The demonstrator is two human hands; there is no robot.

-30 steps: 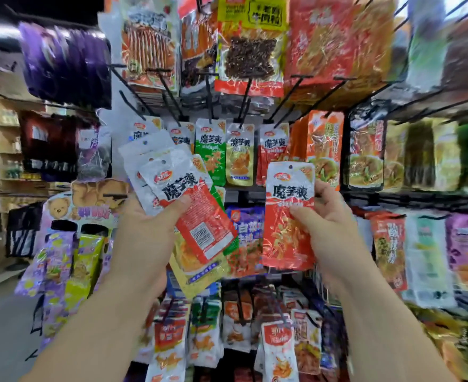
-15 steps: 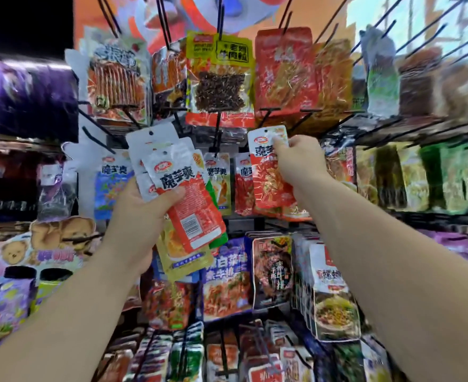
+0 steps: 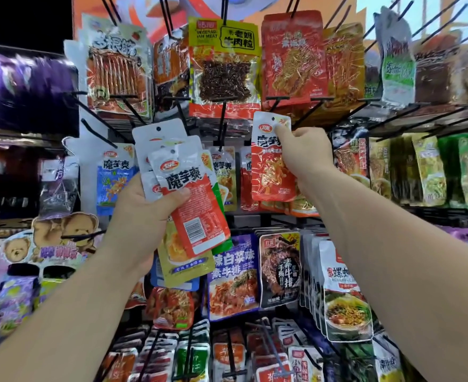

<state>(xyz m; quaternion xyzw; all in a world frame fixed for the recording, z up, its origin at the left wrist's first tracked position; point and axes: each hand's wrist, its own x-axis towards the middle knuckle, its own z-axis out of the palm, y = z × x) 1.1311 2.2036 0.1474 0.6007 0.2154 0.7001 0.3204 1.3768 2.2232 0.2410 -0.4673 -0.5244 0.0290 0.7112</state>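
My left hand (image 3: 144,213) grips a fanned bunch of snack packets (image 3: 188,194) with white tops; the front one is red with a barcode, and yellow and green ones show behind it. My right hand (image 3: 304,150) pinches a single red snack packet (image 3: 268,166) near its white top, thumb by the hang hole. That packet is held up against the display rack, just below the black peg (image 3: 275,102) and in front of a row of the same red packets.
Black pegs (image 3: 224,125) stick out toward me all over the rack, loaded with hanging snack bags. A yellow-topped bag (image 3: 224,67) and a red bag (image 3: 293,59) hang just above my hands. Purple bags (image 3: 26,92) hang at left, green and yellow bags (image 3: 431,172) at right.
My right hand carried the red packet up from chest level to the rack's peg row. The view tilted up. My left hand kept its bunch and barely moved.
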